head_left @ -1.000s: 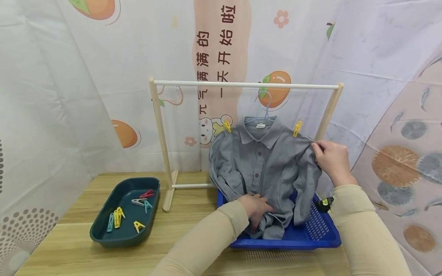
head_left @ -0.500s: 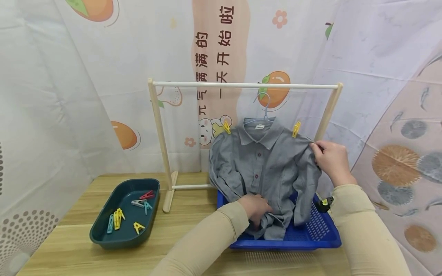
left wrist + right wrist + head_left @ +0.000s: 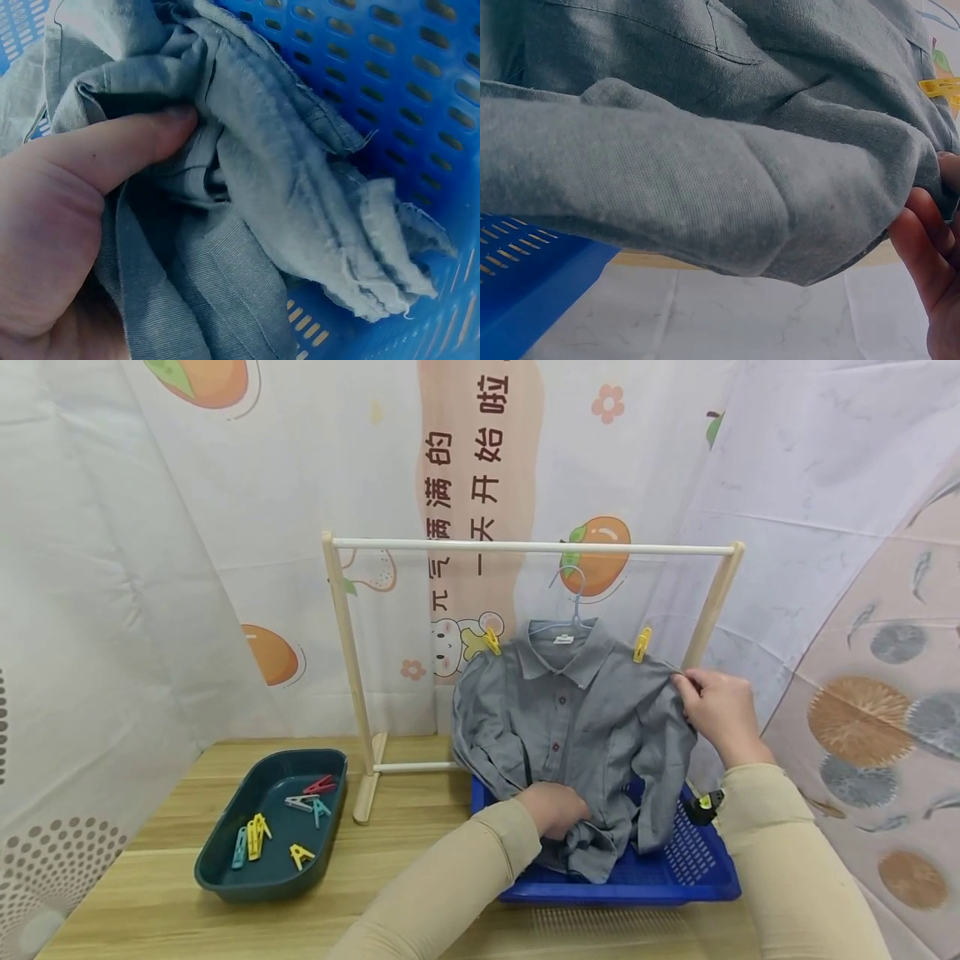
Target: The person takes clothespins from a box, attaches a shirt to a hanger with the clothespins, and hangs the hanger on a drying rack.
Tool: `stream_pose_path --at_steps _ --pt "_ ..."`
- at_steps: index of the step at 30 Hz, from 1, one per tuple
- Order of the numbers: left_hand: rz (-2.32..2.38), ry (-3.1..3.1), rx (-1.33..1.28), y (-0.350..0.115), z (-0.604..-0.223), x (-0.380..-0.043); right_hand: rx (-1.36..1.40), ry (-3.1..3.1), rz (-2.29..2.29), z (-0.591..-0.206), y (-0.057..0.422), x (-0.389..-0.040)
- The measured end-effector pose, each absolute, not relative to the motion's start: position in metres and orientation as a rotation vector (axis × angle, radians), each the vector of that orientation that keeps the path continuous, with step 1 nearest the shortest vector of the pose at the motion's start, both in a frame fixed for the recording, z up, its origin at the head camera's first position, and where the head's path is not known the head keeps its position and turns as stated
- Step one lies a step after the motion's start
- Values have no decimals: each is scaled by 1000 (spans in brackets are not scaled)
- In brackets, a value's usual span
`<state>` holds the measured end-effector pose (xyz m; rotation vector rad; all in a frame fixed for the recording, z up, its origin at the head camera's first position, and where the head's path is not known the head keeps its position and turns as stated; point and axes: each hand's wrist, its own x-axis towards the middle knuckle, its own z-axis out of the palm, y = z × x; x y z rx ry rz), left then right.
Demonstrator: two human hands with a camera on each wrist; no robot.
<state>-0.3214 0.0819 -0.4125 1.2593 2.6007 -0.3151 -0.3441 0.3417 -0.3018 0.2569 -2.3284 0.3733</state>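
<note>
A grey button-up shirt (image 3: 558,710) sits on a light blue hanger (image 3: 576,610), its hook below the rack's white top rod. Yellow clothespins (image 3: 491,642) are clipped at both shoulders. My right hand (image 3: 720,710) pinches the shirt near the shoulder seam on the right side, beyond the clothespin. Down at the hem, my left hand (image 3: 553,810) grips bunched cloth; in the left wrist view its thumb (image 3: 142,142) presses into the folds while the other fingers are mostly hidden. The shirt's lower part hangs into a blue perforated basket (image 3: 622,892).
A wooden rack (image 3: 347,643) with a white top rod (image 3: 450,544) stands behind the shirt. On the left of the table (image 3: 405,852) lies a dark green tray (image 3: 262,887) with several clothespins (image 3: 258,837) in yellow, blue, red and white. Printed curtains hang behind.
The hanger and shirt collar have sunk slightly. My left hand has closed further around the hem, and the bunched cloth has shifted a little. My right hand keeps its pinch at the shoulder.
</note>
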Motion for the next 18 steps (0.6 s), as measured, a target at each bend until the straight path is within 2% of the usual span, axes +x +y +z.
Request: stream_pose_path --at_steps 18 --pt "-315 2651 1244 81 -404 -317 261 -2307 372 -299 339 -340"
